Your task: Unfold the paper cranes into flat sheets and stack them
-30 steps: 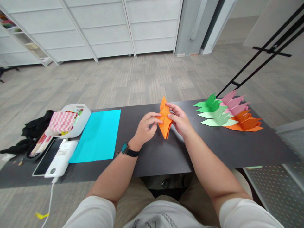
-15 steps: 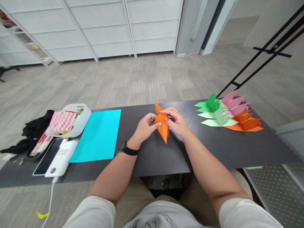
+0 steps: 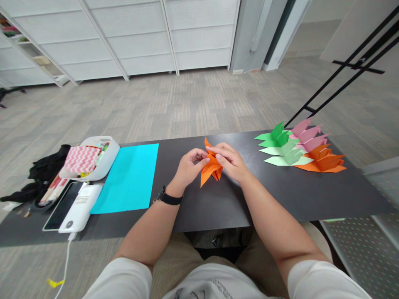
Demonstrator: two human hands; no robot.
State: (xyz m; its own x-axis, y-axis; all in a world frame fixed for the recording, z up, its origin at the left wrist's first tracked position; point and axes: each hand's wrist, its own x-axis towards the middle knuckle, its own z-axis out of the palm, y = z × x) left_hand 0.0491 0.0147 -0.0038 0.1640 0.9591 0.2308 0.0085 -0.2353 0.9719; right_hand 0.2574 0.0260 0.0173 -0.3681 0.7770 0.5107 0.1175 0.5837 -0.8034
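Note:
An orange folded paper figure [image 3: 212, 167] is held between both hands above the dark table. My left hand [image 3: 190, 167] pinches its left side, thumb and fingers closed on the paper. From the right, my right hand [image 3: 230, 161] grips its upper part, with the fingers lying over the top. One pointed end rises past the fingertips and another flap hangs down toward me. The fingers hide part of the middle folds. On the table to the right stand finished-looking folded paper figures in green [image 3: 277, 135], pale green [image 3: 288, 154], pink [image 3: 308, 135] and orange [image 3: 324, 160].
Bright blue paper [image 3: 131, 178] lies on the dark table [image 3: 215, 216] at left. Beyond it are a white basket [image 3: 107, 160] with a pink patterned packet, a phone [image 3: 64, 205], a white power bank [image 3: 80, 207] with a cable, and black cloth [image 3: 50, 162]. A black stand [image 3: 330, 81] leans behind.
The orange paper figure has turned in my hands; its lower flap now points down-left and spreads wider. My right fingers have shifted slightly over it.

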